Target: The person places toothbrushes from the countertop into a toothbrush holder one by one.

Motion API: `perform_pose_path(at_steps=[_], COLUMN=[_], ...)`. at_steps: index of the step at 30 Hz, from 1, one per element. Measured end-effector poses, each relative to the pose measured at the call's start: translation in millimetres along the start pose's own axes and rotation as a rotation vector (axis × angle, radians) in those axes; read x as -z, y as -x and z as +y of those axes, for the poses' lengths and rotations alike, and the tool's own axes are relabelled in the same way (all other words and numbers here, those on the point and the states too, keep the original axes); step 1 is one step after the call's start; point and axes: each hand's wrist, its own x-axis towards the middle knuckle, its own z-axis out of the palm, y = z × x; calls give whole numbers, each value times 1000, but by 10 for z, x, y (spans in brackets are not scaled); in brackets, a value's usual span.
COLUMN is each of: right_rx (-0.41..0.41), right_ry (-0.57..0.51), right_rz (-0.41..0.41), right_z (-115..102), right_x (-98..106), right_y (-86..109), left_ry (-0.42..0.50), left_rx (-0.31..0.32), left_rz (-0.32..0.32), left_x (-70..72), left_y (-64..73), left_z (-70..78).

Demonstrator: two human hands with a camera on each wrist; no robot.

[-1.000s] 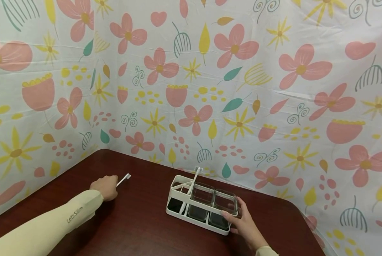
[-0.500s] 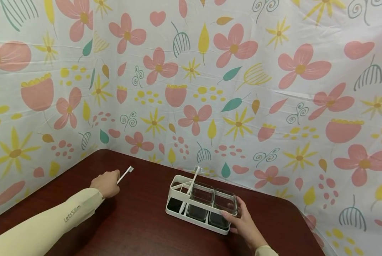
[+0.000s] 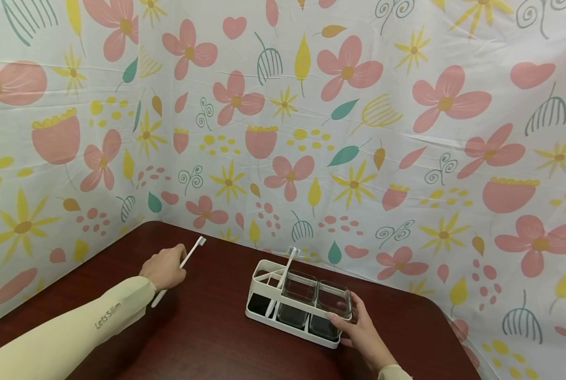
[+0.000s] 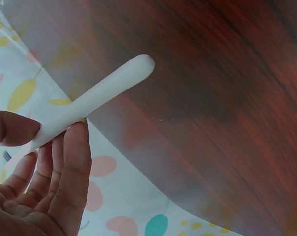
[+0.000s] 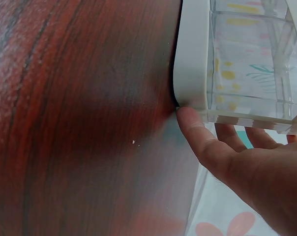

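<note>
My left hand point(image 3: 165, 268) pinches a white toothbrush point(image 3: 191, 255) above the left part of the table. Its bristle head points up and away; in the left wrist view the rounded handle end point(image 4: 133, 71) sticks out past thumb and fingertips. A white toothbrush holder point(image 3: 294, 301) stands right of centre. Two clear square cups point(image 3: 335, 300) sit in its right part, and a second white toothbrush point(image 3: 288, 264) leans in a slot on the left. My right hand point(image 3: 364, 333) grips the holder's right end, thumb in front and fingers around the side.
The dark red-brown wooden table point(image 3: 207, 338) has rounded far corners. Floral fabric point(image 3: 283, 132) hangs close behind its far and left edges. The holder's top-left part is divided into small slots point(image 3: 268, 277).
My left hand has moved slightly right, and the toothbrush has lifted and turned, so more of its head and its handle end now show. The right hand and holder have stayed put.
</note>
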Motion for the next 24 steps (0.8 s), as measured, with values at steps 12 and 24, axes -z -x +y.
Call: perform_pose_path(at_steps=[12,24], right_rx=[-2,-3], right_ry=[0,-3], right_rz=[1,-13], right_z=[-8,4], right_x=[8,6], right_y=[2,-19], left_ry=[61,103], left_rx=[12,-22], left_rz=[57,108], left_x=[21,-22], left_y=[17,24], left_z=[140,304])
